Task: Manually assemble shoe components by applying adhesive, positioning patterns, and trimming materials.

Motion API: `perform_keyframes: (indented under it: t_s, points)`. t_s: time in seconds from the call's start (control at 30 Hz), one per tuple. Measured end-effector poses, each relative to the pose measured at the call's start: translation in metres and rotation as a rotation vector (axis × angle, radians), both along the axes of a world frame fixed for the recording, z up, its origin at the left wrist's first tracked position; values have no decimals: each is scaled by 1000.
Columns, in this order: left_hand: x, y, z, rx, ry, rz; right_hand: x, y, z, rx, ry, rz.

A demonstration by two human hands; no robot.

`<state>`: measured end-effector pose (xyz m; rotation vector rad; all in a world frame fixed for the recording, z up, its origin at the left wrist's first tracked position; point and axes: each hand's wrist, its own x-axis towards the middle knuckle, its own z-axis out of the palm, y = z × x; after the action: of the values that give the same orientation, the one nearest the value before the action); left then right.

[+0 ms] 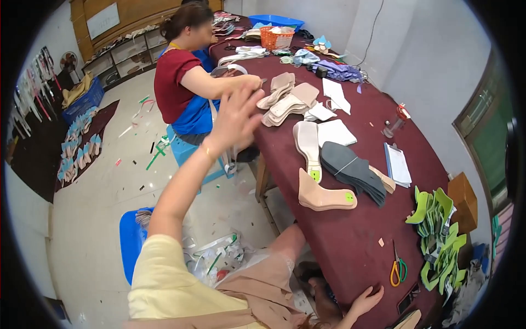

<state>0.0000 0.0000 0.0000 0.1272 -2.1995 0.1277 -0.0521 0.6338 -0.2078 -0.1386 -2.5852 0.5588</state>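
Note:
My left hand (236,118) is raised off the table's left edge, fingers spread and slightly blurred, holding nothing. Just past it lie stacks of beige insoles (290,105). Low on the near table edge rests my right hand (368,301), fingers loosely apart and nothing in them. Close by it are scissors (399,268) with orange and green handles, and a dark phone (409,299). Mid-table sit a tied bundle of dark grey insoles (350,167), a pale insole stack (307,143) with a yellow-green label, and a peach insole stack (324,193).
A co-worker (183,77) in a red top sits at the table's left side. Green insole pieces (438,233) pile at the right near a cardboard box (463,203). A notepad (397,164) lies on the maroon cloth (378,219). A blue tub (129,241) stands on the floor.

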Motion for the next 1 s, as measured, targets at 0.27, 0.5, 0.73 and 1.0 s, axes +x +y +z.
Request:
perform_keyframes:
  t_s: [0.27,0.5,0.73,1.0]
  points:
    - [-24,-149,-45,154,-218,840,-3,-1,7,46,-12,16]
    - [-10,-165,-56,168,-736,1119,-3,-19,31,167,120,40]
    - [1,-173,-58,149,-565,993,-5,-22,36,145,130,50]
    - [29,-151,-71,79,-601,889,-5,-24,40,122,127,47]
